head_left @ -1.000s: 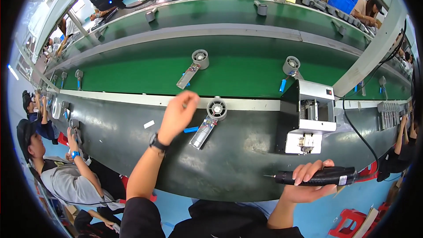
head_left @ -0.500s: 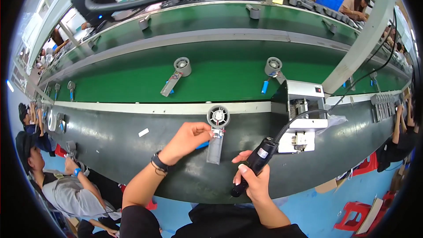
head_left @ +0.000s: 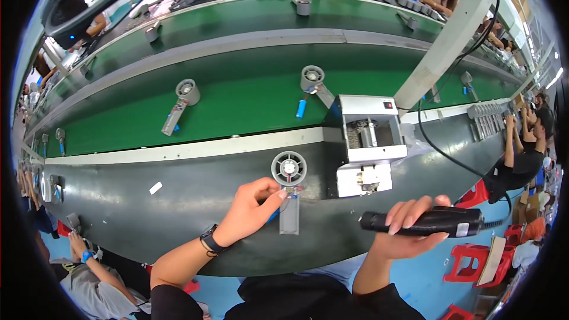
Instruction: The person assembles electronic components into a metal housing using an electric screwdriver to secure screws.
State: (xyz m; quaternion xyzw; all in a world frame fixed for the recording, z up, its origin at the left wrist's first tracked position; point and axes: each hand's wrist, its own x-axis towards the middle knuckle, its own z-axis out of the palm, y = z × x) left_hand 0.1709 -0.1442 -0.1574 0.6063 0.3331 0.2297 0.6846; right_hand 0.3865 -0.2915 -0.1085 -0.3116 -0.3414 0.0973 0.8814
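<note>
A grey handheld fan (head_left: 290, 219) with an open handle lies on the dark work table before me, its round fan head pointing away. My left hand (head_left: 252, 206) closes thumb and fingertips on the small circuit board and wires at the top of the handle. Partly behind those fingers is a blue battery (head_left: 273, 216). In my right hand (head_left: 398, 238) is a black electric screwdriver (head_left: 441, 223), held roughly level off to the right, its tip end pointing left and its cable leaving on the right. The fan and the screwdriver are well apart.
A screw feeder machine (head_left: 370, 153) stands right of the fan. Beyond the table edge, a green conveyor belt (head_left: 249, 104) carries more fans. A slanted metal post (head_left: 453, 41) rises at the right. A white paper slip (head_left: 156, 188) lies left. Co-workers sit on both sides, with red stools (head_left: 465, 264).
My right hand has swung the screwdriver from near the fan out to the right and turned it level. My left hand stays at the fan's board. The whole view has shifted rightward.
</note>
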